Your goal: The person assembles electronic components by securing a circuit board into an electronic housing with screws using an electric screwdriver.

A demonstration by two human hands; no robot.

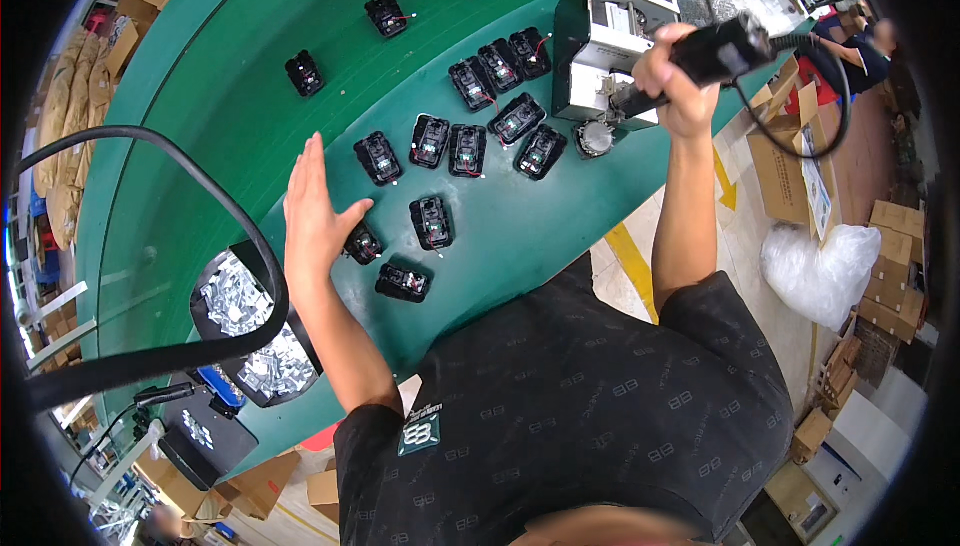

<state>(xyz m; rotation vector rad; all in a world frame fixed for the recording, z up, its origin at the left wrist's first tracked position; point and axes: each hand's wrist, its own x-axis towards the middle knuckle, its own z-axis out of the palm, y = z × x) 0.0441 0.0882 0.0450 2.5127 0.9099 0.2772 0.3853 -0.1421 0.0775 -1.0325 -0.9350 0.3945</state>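
Note:
My right hand is wrapped round a black electric screwdriver, its front end pointing down and left toward the screw feeder. A round metal piece sits at the feeder's near side. My left hand is open, fingers stretched out and thumb apart. Below the thumb lies a black plastic housing, partly hidden; I cannot tell whether they touch. Close by are another open housing with a small circuit board and wires, and one lying sideways. Several similar housings, including this one, lie farther up the green bench.
A black tray of small silvery parts stands at the left. A thick black cable arches there. Beyond the bench, a green conveyor carries several more housings. The screwdriver's cord loops at right, near cartons and a plastic bag.

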